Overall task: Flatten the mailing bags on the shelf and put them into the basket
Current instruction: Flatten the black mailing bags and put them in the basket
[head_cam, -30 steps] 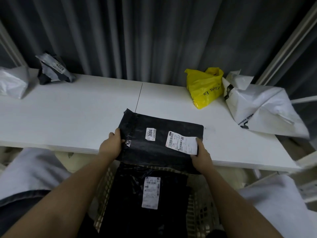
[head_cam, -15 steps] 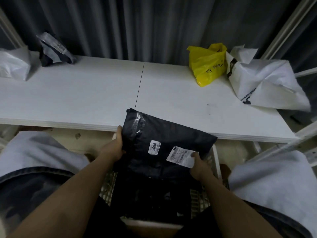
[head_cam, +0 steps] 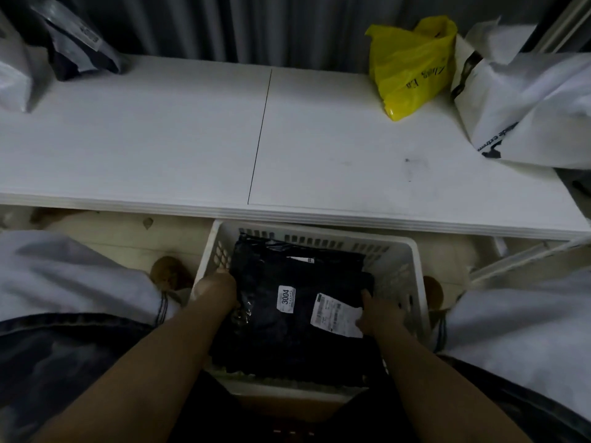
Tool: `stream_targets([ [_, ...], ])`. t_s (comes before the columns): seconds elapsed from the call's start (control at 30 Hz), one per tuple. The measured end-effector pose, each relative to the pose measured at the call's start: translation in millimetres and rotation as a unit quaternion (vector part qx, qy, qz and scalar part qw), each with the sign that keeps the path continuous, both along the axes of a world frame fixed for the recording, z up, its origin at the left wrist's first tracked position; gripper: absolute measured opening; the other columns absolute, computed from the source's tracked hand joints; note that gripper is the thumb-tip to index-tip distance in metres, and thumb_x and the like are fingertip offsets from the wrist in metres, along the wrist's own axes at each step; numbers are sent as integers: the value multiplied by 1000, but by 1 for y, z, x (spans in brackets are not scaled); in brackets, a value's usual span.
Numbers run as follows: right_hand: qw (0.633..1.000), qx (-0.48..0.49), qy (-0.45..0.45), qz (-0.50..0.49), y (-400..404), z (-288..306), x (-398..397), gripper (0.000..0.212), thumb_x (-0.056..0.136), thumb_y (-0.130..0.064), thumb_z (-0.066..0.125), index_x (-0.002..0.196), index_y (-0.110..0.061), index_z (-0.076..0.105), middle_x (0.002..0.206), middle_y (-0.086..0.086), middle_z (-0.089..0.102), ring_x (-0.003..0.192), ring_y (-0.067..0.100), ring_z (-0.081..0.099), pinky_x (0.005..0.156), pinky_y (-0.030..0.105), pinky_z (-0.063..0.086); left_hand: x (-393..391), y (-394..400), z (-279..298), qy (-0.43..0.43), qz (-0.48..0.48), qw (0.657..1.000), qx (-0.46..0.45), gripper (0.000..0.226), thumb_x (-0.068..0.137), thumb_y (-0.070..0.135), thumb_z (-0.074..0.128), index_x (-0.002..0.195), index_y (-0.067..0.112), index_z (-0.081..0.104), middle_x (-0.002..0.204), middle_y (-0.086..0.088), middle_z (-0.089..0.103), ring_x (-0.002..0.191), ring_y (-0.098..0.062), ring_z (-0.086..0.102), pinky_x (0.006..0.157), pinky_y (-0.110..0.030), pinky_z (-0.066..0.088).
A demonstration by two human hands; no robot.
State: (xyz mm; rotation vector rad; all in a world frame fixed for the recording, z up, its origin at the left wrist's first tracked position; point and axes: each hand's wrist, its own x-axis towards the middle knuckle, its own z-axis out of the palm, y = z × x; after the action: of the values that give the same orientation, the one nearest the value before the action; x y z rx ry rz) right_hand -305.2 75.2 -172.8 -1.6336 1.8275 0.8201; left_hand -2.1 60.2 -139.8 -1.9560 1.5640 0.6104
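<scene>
A flat black mailing bag [head_cam: 294, 330] with a "3004" sticker and a white shipping label lies inside the white slotted basket [head_cam: 406, 251] on the floor below the shelf, on top of other black bags. My left hand [head_cam: 217, 289] grips its left edge. My right hand [head_cam: 377, 314] pinches its right edge at the label. On the white shelf [head_cam: 192, 139] stand a yellow bag [head_cam: 412, 65], a large white bag [head_cam: 524, 110], a dark grey bag [head_cam: 80, 39] and a white bag [head_cam: 12, 75].
Grey curtains hang behind the shelf. My knees in light trousers flank the basket on both sides. A white metal frame post rises at the far right.
Both hands carried the black bag off the shelf's front edge and down into the basket. The view tilted downward.
</scene>
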Motion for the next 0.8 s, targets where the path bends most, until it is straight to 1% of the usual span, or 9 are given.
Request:
stream_targets([
  [0.13, 988, -100, -77, 91, -13, 3, 23, 84, 90, -57, 50, 153, -26, 3, 156, 13, 16, 140, 37, 21, 107, 47, 30, -18, -13, 0, -27, -133, 989, -52, 68, 90, 38, 61, 140, 11, 25, 141, -12, 39, 130, -29, 40, 97, -40, 43],
  [0.23, 973, -61, -158, 156, -12, -7, 44, 104, 77, -67, 61, 151, -38, -6, 161, 5, -10, 146, 36, -6, 114, 55, 12, -29, -13, -10, 13, -279, 960, -28, 98, 80, 52, 67, 151, 21, 8, 155, -14, 11, 142, -33, 16, 105, -53, 33],
  [0.37, 956, -46, -174, 233, -6, -33, 63, 120, 67, -70, 69, 147, -43, -16, 157, 3, -25, 143, 41, -19, 110, 66, 6, -35, -9, -39, 25, -313, 949, 23, 129, 66, 58, 77, 151, 30, -16, 157, -10, -25, 145, -36, -13, 107, -70, 15],
  [0.4, 951, -57, -171, 253, -4, -40, 65, 122, 67, -69, 70, 146, -43, -20, 157, 4, -26, 142, 42, -19, 109, 68, 7, -35, -8, -45, 28, -327, 944, 3, 137, 58, 60, 81, 151, 28, -14, 157, -11, -21, 146, -38, -10, 103, -74, 18],
  [0.5, 946, -95, -151, 271, -2, -62, 71, 122, 74, -58, 71, 133, -48, -35, 153, 6, -30, 141, 45, -20, 107, 70, 10, -33, -6, -67, 23, -304, 951, -43, 158, 23, 61, 90, 151, 24, 4, 155, -14, 25, 144, -39, 14, 83, -77, 38],
  [0.57, 946, -109, -145, 268, -2, -78, 71, 122, 79, -47, 71, 127, -50, -41, 151, 5, -32, 137, 44, -27, 106, 71, 11, -31, -6, -85, 17, -312, 950, -19, 153, 46, 57, 87, 142, 30, -30, 159, -11, -4, 144, -35, -13, 92, -77, 28],
  [0.63, 950, -102, -145, 259, -4, -91, 70, 117, 85, -38, 68, 127, -50, -40, 149, 4, -35, 130, 40, -36, 106, 71, 8, -29, -5, -99, 28, -323, 945, -42, 142, 63, 55, 79, 129, 35, -45, 151, -8, -32, 138, -34, -28, 100, -76, 17],
  [0.77, 955, -65, -142, 254, -11, -106, 74, 107, 88, -38, 66, 139, -49, -28, 146, 2, -37, 134, 40, -33, 107, 70, 8, -32, -14, -109, 25, -252, 967, 22, 151, 49, 52, 88, 145, 33, -27, 159, -9, -4, 146, -38, -4, 90, -77, 33],
  [0.8, 955, -52, -143, 254, -12, -110, 75, 104, 88, -38, 65, 143, -48, -23, 148, 2, -36, 137, 40, -30, 107, 70, 9, -33, -17, -113, 26, -250, 967, 37, 143, 59, 52, 84, 144, 33, -29, 159, -8, -12, 146, -37, -4, 94, -76, 31],
])
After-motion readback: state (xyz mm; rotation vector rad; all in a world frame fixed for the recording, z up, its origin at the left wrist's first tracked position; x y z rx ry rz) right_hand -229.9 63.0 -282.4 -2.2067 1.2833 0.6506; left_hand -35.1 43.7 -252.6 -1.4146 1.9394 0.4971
